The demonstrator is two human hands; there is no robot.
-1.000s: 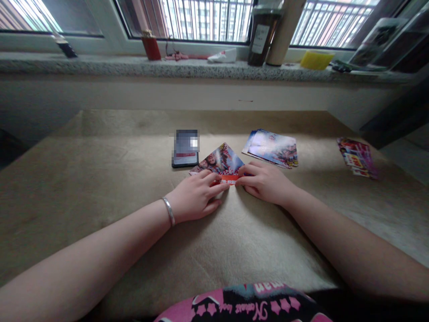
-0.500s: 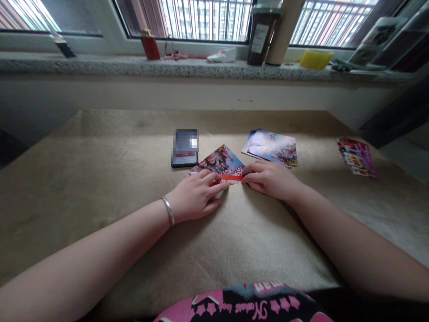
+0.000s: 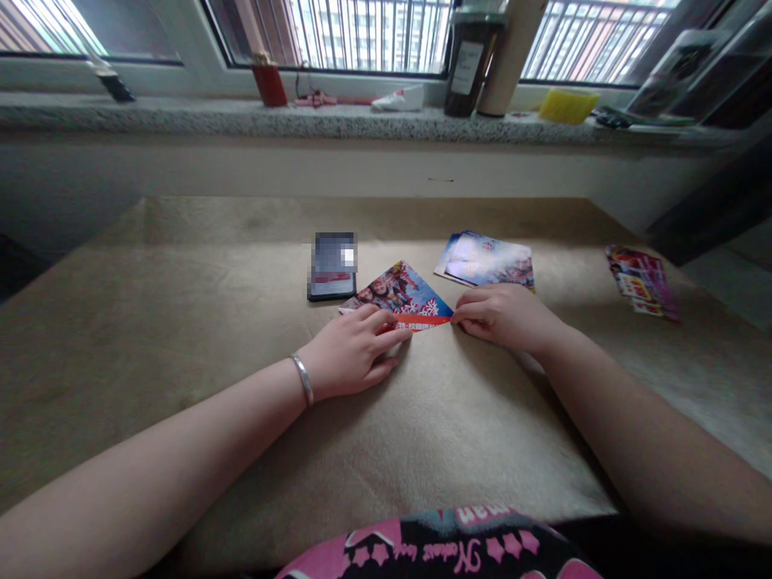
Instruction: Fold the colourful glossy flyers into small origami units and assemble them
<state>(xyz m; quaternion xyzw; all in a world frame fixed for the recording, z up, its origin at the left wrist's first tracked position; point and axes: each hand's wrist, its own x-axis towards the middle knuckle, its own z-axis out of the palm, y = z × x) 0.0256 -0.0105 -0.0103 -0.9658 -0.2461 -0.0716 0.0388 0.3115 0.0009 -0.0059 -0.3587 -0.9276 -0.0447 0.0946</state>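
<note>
A colourful printed leaflet, folded into a triangle, lies on the table with its long orange-edged side towards me. My left hand rests on its lower left part, fingers stretched out and pressing the paper down. At the triangle's right corner, the fingers of my right hand are closed together on the tip of the paper. Just beyond my right hand is a loose pile of similar leaflets. Left of the triangle lies a dark phone-like device, its screen partly blurred.
More red and purple printed papers lie at the right on the beige-covered table. Along the granite windowsill stand a red lighter-like object, a dark lidded jar and a yellow sponge-like block.
My right hand has slid rightwards along the folded edge to the corner, uncovering more of the leaflet's blue and orange print. The left hand stays in place.
</note>
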